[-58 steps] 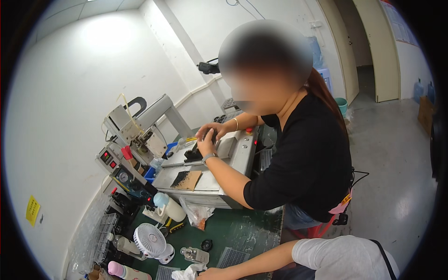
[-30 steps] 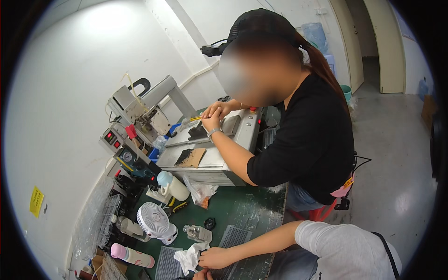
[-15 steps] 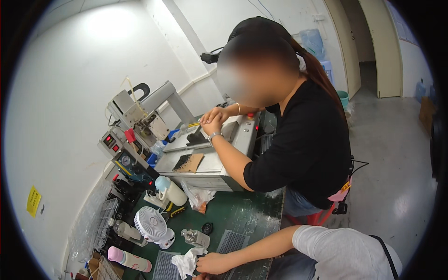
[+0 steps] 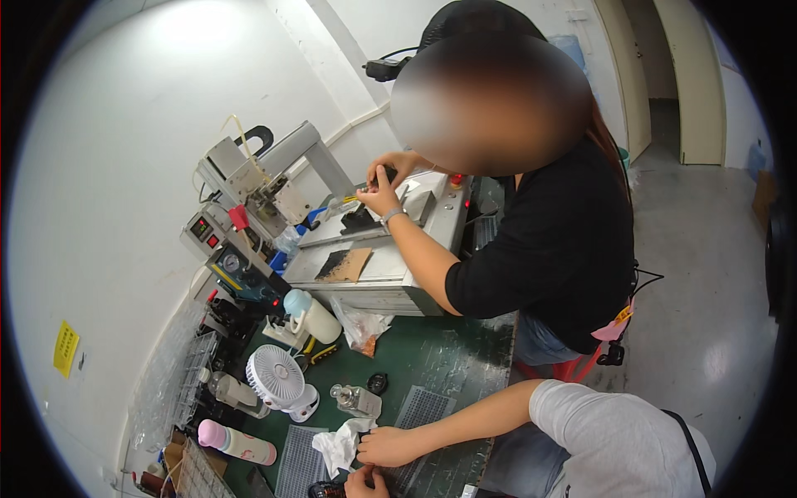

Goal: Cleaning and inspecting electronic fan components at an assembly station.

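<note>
My right hand (image 4: pixel 390 446) reaches in from the lower right with a bare forearm. Its fingers are bent and closed beside a crumpled white tissue (image 4: pixel 339 446), touching or nearly touching it. Below it, partly cut off at the lower edge, my left hand (image 4: pixel 366 483) has thumb and fingers drawn together. Whatever either hand pinches is hidden or too small to name. Just left of the left hand lies a dark round part (image 4: pixel 325 490). A clear glass bottle (image 4: pixel 359 402) stands beyond the tissue, with a black round cap (image 4: pixel 378 383) near it. Gridded grey mats (image 4: pixel 299 461) lie on the table.
A white fan (image 4: pixel 278 378), a pink-capped bottle (image 4: pixel 238 442) and a cream flask (image 4: pixel 314 318) stand along the left. Across the green table (image 4: pixel 448 357), a co-worker in black (image 4: pixel 548 241) handles a small dark piece at a bench machine (image 4: pixel 357 266).
The view has shifted, so the table appears slightly right and higher. More of my left hand shows, with the dark round part beside it. The co-worker's clasped hands have parted around a dark piece.
</note>
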`<state>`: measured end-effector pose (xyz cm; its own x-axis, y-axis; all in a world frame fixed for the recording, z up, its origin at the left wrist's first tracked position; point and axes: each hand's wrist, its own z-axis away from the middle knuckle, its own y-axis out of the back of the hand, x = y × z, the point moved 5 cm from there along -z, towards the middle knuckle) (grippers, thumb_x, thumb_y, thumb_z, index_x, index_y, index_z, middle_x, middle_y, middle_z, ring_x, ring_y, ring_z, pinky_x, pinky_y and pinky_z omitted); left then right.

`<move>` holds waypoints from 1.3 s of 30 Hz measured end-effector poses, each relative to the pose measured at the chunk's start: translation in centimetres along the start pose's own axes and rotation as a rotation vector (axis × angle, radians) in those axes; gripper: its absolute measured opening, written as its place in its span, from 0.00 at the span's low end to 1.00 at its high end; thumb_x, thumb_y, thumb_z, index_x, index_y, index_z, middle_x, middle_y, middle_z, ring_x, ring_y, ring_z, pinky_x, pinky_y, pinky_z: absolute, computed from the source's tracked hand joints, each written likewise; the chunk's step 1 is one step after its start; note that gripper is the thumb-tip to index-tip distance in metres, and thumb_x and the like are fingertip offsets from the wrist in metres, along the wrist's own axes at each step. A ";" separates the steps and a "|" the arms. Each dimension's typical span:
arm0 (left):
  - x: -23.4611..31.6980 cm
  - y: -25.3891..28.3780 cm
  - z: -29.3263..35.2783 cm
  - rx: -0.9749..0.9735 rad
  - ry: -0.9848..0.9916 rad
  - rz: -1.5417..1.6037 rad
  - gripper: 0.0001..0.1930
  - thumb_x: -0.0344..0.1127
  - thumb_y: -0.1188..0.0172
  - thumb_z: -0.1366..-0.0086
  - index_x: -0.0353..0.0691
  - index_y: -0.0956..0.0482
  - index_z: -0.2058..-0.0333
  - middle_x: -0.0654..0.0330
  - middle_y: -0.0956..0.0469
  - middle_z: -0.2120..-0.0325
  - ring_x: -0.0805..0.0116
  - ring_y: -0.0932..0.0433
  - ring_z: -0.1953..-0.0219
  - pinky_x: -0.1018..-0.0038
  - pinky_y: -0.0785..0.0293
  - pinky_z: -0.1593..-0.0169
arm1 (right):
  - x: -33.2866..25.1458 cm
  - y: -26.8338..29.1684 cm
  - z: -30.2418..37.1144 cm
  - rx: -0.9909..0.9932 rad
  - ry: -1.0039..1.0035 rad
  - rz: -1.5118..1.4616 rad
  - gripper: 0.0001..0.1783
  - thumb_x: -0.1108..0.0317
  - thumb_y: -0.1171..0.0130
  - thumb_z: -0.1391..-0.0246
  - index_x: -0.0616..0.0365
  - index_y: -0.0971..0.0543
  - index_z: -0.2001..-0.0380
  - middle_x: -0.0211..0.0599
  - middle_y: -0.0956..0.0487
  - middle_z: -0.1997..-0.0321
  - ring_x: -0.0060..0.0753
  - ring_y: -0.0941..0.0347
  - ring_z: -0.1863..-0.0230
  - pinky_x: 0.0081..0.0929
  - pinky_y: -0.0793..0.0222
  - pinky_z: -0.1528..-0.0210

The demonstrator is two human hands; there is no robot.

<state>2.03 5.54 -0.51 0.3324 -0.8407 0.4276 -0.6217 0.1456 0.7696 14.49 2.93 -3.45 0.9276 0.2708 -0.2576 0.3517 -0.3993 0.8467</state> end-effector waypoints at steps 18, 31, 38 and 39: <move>0.6 0.0 0.3 -0.127 0.051 -0.166 0.15 0.36 0.40 0.43 0.36 0.24 0.58 0.49 0.25 0.62 0.48 0.28 0.58 0.59 0.31 0.53 | -0.4 0.1 0.1 -0.016 0.084 0.130 0.06 0.63 0.45 0.53 0.52 0.26 0.71 0.28 0.27 0.67 0.30 0.29 0.60 0.28 0.35 0.62; 0.3 -0.6 0.8 -0.151 0.046 -0.132 0.25 0.42 0.37 0.43 0.36 0.30 0.49 0.45 0.27 0.56 0.44 0.31 0.52 0.56 0.36 0.46 | -0.1 0.3 0.0 0.037 0.024 0.016 0.05 0.64 0.42 0.53 0.52 0.24 0.73 0.29 0.28 0.63 0.30 0.31 0.58 0.29 0.38 0.57; -1.3 -0.3 2.0 -0.154 0.117 -0.230 0.31 0.52 0.44 0.37 0.33 0.34 0.44 0.44 0.30 0.49 0.44 0.33 0.45 0.56 0.41 0.39 | -0.2 0.5 0.0 -0.042 -0.006 -0.054 0.04 0.65 0.44 0.52 0.51 0.24 0.76 0.29 0.28 0.66 0.30 0.31 0.57 0.29 0.38 0.57; -2.6 -0.7 2.1 -0.187 0.154 -0.221 0.36 0.49 0.37 0.44 0.33 0.37 0.42 0.44 0.31 0.48 0.45 0.34 0.45 0.57 0.39 0.41 | -0.3 0.3 -0.1 -0.033 -0.006 -0.060 0.04 0.65 0.45 0.52 0.50 0.24 0.77 0.29 0.28 0.67 0.32 0.30 0.58 0.30 0.37 0.58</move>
<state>0.05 6.56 -3.16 0.5564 -0.7762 0.2965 -0.3869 0.0738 0.9192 14.26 2.83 -3.08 0.9058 0.2880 -0.3107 0.4021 -0.3534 0.8447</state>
